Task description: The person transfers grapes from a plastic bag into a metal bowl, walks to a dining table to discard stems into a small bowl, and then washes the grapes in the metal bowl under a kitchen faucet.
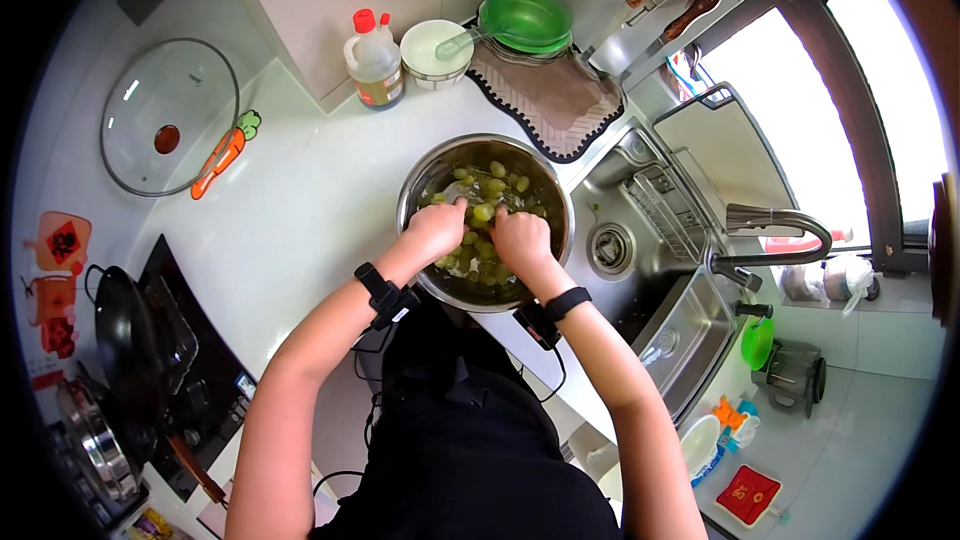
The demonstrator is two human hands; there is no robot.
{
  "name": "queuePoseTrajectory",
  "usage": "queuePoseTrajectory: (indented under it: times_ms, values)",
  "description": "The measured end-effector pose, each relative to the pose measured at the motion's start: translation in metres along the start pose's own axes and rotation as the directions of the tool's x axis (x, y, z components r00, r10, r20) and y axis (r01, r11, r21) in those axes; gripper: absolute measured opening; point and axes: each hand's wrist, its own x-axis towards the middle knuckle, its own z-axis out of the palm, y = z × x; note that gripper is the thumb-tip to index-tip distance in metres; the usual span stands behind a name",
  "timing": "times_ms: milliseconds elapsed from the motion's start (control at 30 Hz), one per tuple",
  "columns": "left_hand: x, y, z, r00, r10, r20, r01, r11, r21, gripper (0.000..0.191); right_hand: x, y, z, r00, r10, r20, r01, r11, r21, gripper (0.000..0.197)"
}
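A round stainless steel bowl (558,187) stands at the front of the counter, with water and several green grapes (496,185) in it. Over its middle, my left hand (437,228) and my right hand (523,240) are close together, thumbs up and fingers curled. Between them a brighter pair of grapes (483,212) sits at the fingertips, apparently held by both hands. The undersides of my fingers are hidden, so the exact grip is hard to see. Each wrist wears a black strap with a small device.
Right of the bowl is a steel sink (592,199) with a faucet (780,221). Behind stand a jug with a red cap (377,64), white bowls (435,52) and a green strainer (529,19) on a drying mat (551,90). At left are a glass lid (169,101) and a wok (124,337).
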Motion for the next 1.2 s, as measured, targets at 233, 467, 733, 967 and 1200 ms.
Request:
queuePoseTrajectory:
  times_ms: [233, 467, 733, 967, 1200]
  values:
    - [-0.022, 0.001, -0.022, 0.98, -0.02, -0.196, -0.011, 0.988, -0.154, 0.053, -0.015, 0.014, -0.016, 0.981, 0.143, -0.132, -0.08, 0.916, 0.393, 0.043]
    - [-0.035, 0.005, -0.022, 0.915, 0.195, -0.353, -0.24, 0.967, -0.089, 0.044, -0.028, 0.003, -0.033, 0.937, 0.067, -0.343, 0.005, 0.978, 0.207, 0.042]
    - [-0.04, 0.021, -0.009, 0.961, 0.074, 0.266, -0.144, 0.955, 0.258, 0.094, -0.044, 0.007, -0.018, 0.926, -0.374, 0.043, 0.374, 0.927, 0.015, 0.074]
    - [-0.013, 0.029, 0.005, 0.981, 0.012, 0.195, -0.124, 0.806, 0.579, 0.107, -0.031, 0.013, 0.001, 0.952, -0.291, 0.098, 0.307, 0.923, -0.231, 0.074]
    - [0.015, 0.004, 0.004, 0.975, -0.033, 0.219, -0.041, 0.944, 0.328, 0.082, -0.012, 0.007, -0.013, 0.956, -0.291, -0.034, 0.293, 0.955, 0.041, 0.042]
